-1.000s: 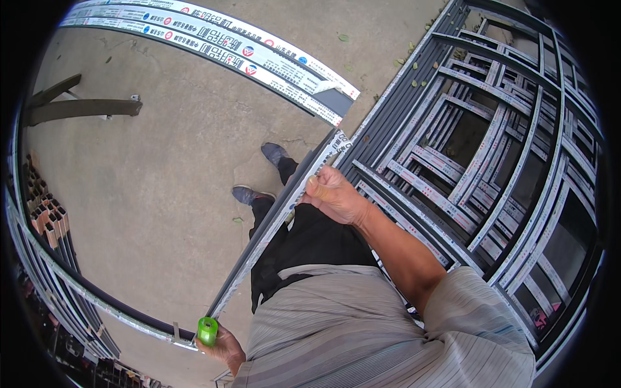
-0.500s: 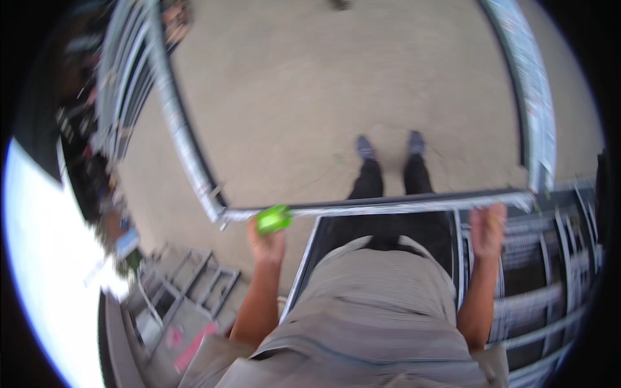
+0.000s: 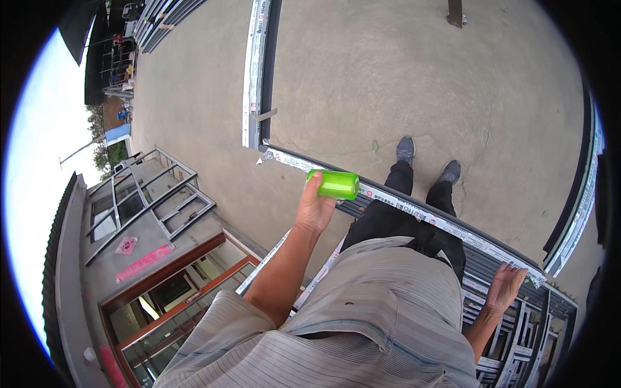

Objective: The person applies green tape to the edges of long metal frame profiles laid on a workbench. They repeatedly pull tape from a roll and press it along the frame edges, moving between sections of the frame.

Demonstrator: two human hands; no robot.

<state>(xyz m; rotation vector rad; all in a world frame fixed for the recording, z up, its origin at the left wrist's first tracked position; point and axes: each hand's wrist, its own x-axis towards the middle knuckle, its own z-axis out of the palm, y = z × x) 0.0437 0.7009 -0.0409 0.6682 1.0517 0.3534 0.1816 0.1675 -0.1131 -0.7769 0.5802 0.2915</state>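
My left hand is closed round a glossy bright green roll, which looks like tape. The roll is held over the near rail of a large dark grey metal frame, whose rails carry white printed protective film. At the right end of that rail my right hand rests its fingers against the film, thumb apart; the palm side is partly hidden. A loose flap of film sticks out at the rail's left corner. A strip of tape crosses the left side rail.
Stacked metal frames lie below on the right. At left, a grey ladder-like frame leans by a wall, near a pink strip and a red-brown window frame. Long profiles lie at the far left on the concrete floor.
The view has turned, so the frame's near rail now slants down to the right. My left hand with the green roll appears farther right and higher; my right hand stays by the rail's right end.
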